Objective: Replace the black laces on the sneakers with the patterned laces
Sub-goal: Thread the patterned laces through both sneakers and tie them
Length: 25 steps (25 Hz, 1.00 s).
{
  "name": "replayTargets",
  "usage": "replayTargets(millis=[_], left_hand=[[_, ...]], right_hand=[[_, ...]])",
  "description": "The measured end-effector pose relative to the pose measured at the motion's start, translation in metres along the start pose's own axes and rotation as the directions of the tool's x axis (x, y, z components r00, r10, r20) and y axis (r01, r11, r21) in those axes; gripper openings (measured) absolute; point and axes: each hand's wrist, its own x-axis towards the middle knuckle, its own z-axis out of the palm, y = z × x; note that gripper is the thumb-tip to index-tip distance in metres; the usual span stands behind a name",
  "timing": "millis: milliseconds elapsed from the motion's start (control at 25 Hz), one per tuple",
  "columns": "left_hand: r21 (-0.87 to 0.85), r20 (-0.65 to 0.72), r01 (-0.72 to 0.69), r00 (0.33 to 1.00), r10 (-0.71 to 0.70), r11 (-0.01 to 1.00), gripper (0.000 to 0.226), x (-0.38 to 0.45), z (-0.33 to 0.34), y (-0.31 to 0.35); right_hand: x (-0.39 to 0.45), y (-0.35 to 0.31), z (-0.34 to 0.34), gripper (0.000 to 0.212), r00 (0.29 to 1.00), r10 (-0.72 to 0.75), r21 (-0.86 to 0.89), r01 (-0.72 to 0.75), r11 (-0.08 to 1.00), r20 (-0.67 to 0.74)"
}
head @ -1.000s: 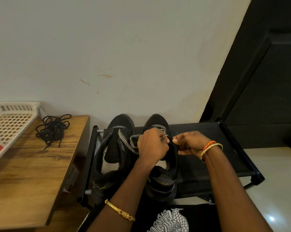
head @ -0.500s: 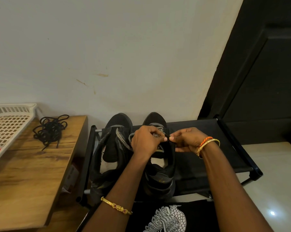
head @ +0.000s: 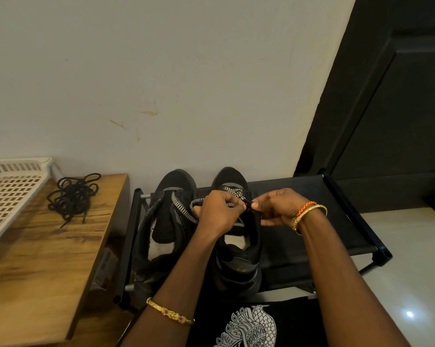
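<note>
Head view, the only one we have: two black sneakers sit side by side, toes to the wall, on a black shoe rack (head: 336, 221). The left sneaker (head: 171, 221) gapes open with its tongue flopped out. The right sneaker (head: 239, 259) is the one being worked. Both hands meet over its eyelets. The left hand (head: 220, 211) is curled around the patterned lace (head: 184, 209), a black-and-white zigzag cord that loops out to the left across the other shoe. The right hand (head: 277, 207) pinches the lace's dark tip between thumb and forefinger, right at the eyelet row. One patterned lace is all I can count; whether a second lies somewhere, I cannot tell.

Over on the wooden bench (head: 36, 259), the black laces (head: 73, 196) lie in one tangled heap, clear of the shoes. It looks like a pair, but I can't separate the strands. Beside them rests one white plastic basket (head: 13, 191). Two gold bangles and one orange thread band are on the wrists.

So the old laces look to be out and the threading is under way on this shoe. The risks, as I judge it: the tip could miss the eyelet or slip from that fine pinch, since the holes are dark on dark fabric. The slack loop draped over the left sneaker could snag on its tongue and drag when pulled. Uneven lengths could follow if one side is drawn through too far.
</note>
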Motion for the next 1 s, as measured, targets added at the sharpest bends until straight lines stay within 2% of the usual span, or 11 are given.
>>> replayTargets(millis=[280, 440, 640, 840, 1000], left_hand=[[0.081, -0.114, -0.018, 0.993, 0.027, 0.997, 0.008, 0.001, 0.018, -0.007], [0.006, -0.099, -0.021, 0.995, 0.022, 1.0, 0.011, 0.001, 0.018, -0.007], [-0.003, -0.185, 0.04, 0.982, -0.04, 0.999, 0.004, -0.003, 0.019, -0.001], [-0.023, -0.14, 0.04, 0.989, -0.043, 0.999, 0.007, -0.001, 0.013, 0.0], [-0.021, -0.104, 0.01, 0.995, -0.012, 1.0, 0.005, 0.0, 0.011, 0.0]], right_hand=[[0.001, 0.001, -0.003, 0.006, 0.999, -0.019, -0.002, 0.019, 1.0, 0.026], [0.003, 0.003, -0.005, 0.008, 0.999, -0.018, 0.053, 0.016, 0.998, 0.046], [0.005, 0.004, -0.006, 0.006, 0.991, -0.094, -0.003, 0.095, 0.996, 0.094], [0.013, 0.002, -0.007, 0.009, 0.982, -0.13, -0.105, 0.144, 0.984, 0.136], [0.017, 0.002, 0.0, 0.026, 0.975, -0.136, -0.256, 0.178, 0.95, 0.174]])
